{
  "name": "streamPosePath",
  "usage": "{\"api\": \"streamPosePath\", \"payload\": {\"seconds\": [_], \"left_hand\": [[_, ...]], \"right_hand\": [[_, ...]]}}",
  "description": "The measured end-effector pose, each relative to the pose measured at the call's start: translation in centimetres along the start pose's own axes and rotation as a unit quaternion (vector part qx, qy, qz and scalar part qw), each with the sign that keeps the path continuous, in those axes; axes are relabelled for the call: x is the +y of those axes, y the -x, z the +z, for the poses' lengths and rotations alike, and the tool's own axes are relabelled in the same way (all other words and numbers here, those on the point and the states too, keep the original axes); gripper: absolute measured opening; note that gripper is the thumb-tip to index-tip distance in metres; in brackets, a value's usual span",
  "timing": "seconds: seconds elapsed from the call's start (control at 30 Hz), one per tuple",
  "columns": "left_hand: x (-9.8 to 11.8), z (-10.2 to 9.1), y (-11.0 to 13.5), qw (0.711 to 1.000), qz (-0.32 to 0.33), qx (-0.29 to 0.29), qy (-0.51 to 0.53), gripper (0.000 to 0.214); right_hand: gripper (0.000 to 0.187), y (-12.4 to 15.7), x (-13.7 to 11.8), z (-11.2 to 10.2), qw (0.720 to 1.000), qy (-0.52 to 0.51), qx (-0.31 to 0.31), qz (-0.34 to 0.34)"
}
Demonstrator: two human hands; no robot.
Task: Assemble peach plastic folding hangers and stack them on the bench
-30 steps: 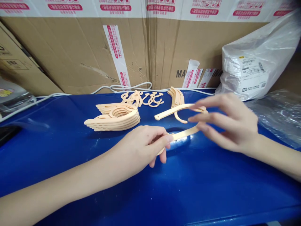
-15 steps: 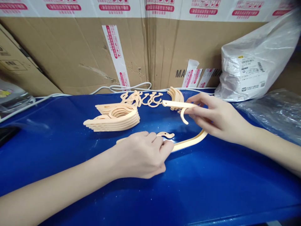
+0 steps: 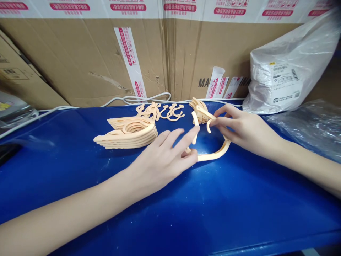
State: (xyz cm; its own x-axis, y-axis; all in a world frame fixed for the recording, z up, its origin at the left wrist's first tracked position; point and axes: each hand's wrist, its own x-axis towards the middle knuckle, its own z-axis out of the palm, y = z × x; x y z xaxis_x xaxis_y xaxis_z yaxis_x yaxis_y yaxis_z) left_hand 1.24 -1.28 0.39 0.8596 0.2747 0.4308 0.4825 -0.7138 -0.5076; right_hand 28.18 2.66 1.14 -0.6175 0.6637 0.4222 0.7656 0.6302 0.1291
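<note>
A cream plastic folding clothes hanger (image 3: 214, 155) is bent into a loop above the blue table, between both hands. My left hand (image 3: 162, 160) has its thumb and fingers curved around the hanger's near left part, with the index finger against a raised arm (image 3: 195, 121). Part of the hanger is hidden behind these fingers. With thumb and fingertips, my right hand (image 3: 237, 124) pinches the hanger's right side, where a small curved hook end (image 3: 209, 126) hangs down. A stack of folded hangers (image 3: 128, 137) lies just left of the hands.
Loose cream hooks (image 3: 172, 112) lie along the back, beside a small stack of curved hanger pieces (image 3: 197, 105). White cable (image 3: 146, 99) runs below cardboard boxes (image 3: 87, 64). A white plastic parcel (image 3: 282, 74) and clear plastic film (image 3: 311, 124) occupy the right side of the blue table (image 3: 170, 220).
My left hand has loosened its fist, moved slightly up, and extended its fingers. A hanger arm now stands raised by its index finger. The right-hand end has tilted downward to the right.
</note>
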Motion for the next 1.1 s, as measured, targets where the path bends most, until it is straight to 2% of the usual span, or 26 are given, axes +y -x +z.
{"api": "streamPosePath", "payload": {"seconds": [0.17,0.43,0.57,0.8,0.97,1.1], "left_hand": [[0.1,-0.6,-0.3,0.998,-0.035,-0.012,-0.046,0.023],[0.5,-0.3,-0.2,0.996,-0.019,-0.036,0.085,0.021],[0.4,-0.5,-0.3,0.991,-0.025,-0.015,0.127,0.028],[0.8,-0.3,-0.1,0.997,0.019,0.023,0.076,0.019],[1.0,-0.1,0.0,0.999,0.023,0.024,0.025,0.014],[0.8,-0.2,0.0,0.999,0.010,0.011,0.034,0.016]], "right_hand": [[0.023,0.1,0.5,0.4,0.998,-0.032,0.022,0.057],[0.023,0.2,-0.1,0.1,0.994,-0.062,0.060,0.074],[0.022,0.1,-0.5,0.0,0.993,-0.080,0.059,0.061],[0.022,0.0,-0.7,-0.3,0.993,-0.086,0.060,0.053],[0.023,0.1,-0.8,-0.3,0.994,-0.104,0.026,0.011],[0.023,0.2,-1.7,-0.5,0.991,-0.127,-0.002,-0.037]]}}
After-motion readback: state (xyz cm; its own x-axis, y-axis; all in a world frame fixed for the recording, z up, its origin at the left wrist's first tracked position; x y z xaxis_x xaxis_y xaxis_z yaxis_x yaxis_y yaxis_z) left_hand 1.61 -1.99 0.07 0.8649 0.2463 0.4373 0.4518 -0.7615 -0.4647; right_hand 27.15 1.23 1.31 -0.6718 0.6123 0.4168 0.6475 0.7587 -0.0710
